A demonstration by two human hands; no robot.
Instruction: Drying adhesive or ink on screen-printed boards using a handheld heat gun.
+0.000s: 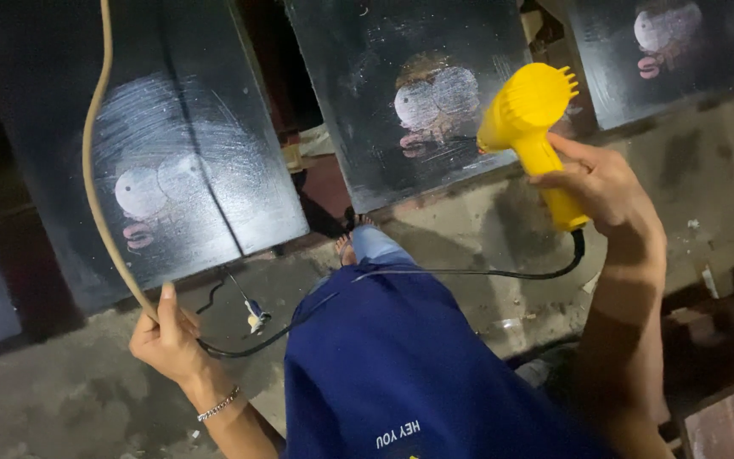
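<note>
While left hand [167, 340] grips tan hose [95, 170], right hand [601, 187] holds yellow blower [524, 115].

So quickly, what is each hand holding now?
Left hand: closed on a tan hose.
Right hand: closed on a yellow heat gun.

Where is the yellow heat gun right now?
The heat gun is at the upper right of the head view, gripped by the right hand and aimed at the middle black board, with its black cord trailing left.
</note>
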